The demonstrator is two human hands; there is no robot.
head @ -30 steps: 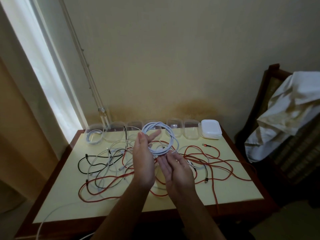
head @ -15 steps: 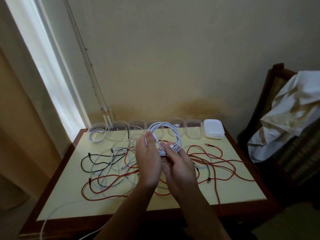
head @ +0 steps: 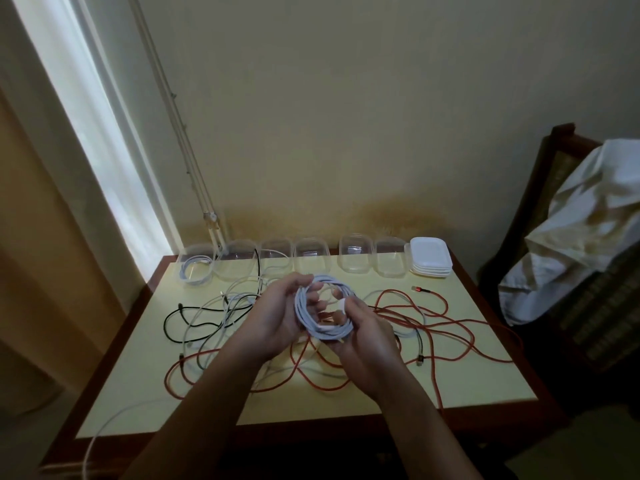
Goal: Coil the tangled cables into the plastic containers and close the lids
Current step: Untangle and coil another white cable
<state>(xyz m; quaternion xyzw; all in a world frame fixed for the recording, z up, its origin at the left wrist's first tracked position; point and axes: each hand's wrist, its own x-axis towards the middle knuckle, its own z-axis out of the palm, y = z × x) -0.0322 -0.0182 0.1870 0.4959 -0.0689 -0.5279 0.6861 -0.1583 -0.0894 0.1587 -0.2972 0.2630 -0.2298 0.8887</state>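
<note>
A white cable wound into a coil (head: 306, 317) is held above the middle of the table. My left hand (head: 277, 313) grips its left side with the fingers through the loop. My right hand (head: 367, 337) holds its lower right side, the thumb and fingers closed on the strands. Under the hands lies a tangle of red cables (head: 433, 313), black cable (head: 180, 311) and white cables (head: 221, 306). Several clear plastic containers (head: 356, 256) stand in a row along the far edge; the leftmost container (head: 195, 268) holds a coiled white cable. A stack of white lids (head: 431, 256) stands at the right end of the row.
The yellow table (head: 145, 393) has a dark wooden rim. A white cable (head: 100, 427) hangs over its front left edge. A wooden chair with a white cloth (head: 588, 220) stands close on the right. The wall and a window frame lie behind and to the left.
The coil has come down from in front of the containers toward the table's middle. My right hand has closed on its lower right side, and my left fingers now pass through the loop.
</note>
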